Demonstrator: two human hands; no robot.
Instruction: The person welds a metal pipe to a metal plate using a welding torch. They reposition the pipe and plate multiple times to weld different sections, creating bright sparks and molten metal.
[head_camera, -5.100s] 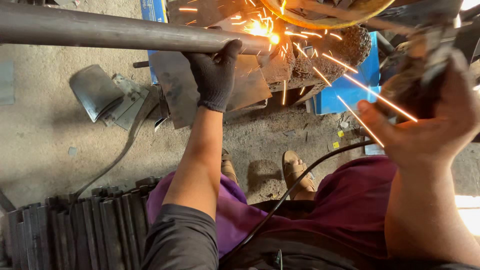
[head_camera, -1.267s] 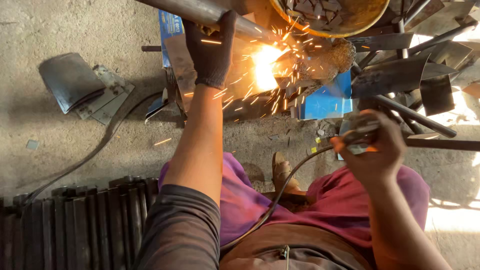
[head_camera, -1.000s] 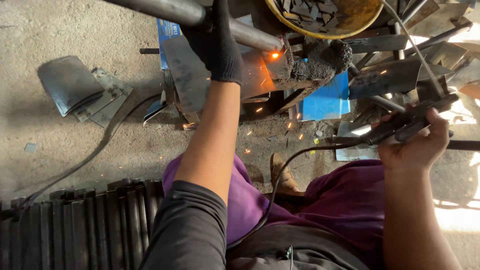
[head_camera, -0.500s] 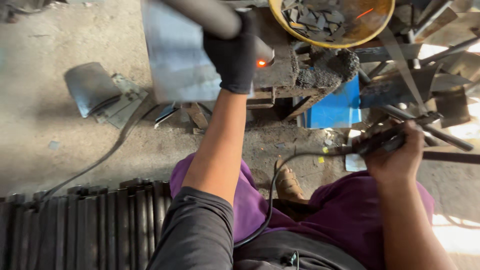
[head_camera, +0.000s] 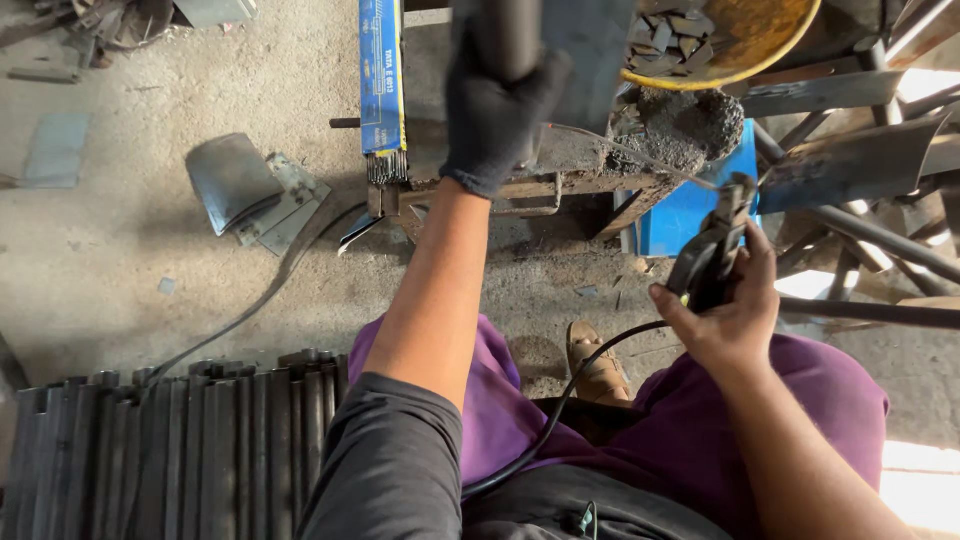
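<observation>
My left hand, in a black glove, grips a thick grey metal pipe that it holds up over a rusty metal work stand. My right hand, bare, grips a black welding electrode holder. A thin welding rod sticks out of the holder toward the stand, its tip near the pipe. A black cable runs from the holder down across my purple trousers.
A yellow pan of metal scraps sits at the top right. A blue box of electrodes leans on the stand. Steel bars are stacked at the lower left, bent plates lie on the concrete floor, and pipes cross at the right.
The sparks and arc glow have stopped. My left hand has lifted the pipe closer to the camera. My right hand has drawn the holder back and down from the stand.
</observation>
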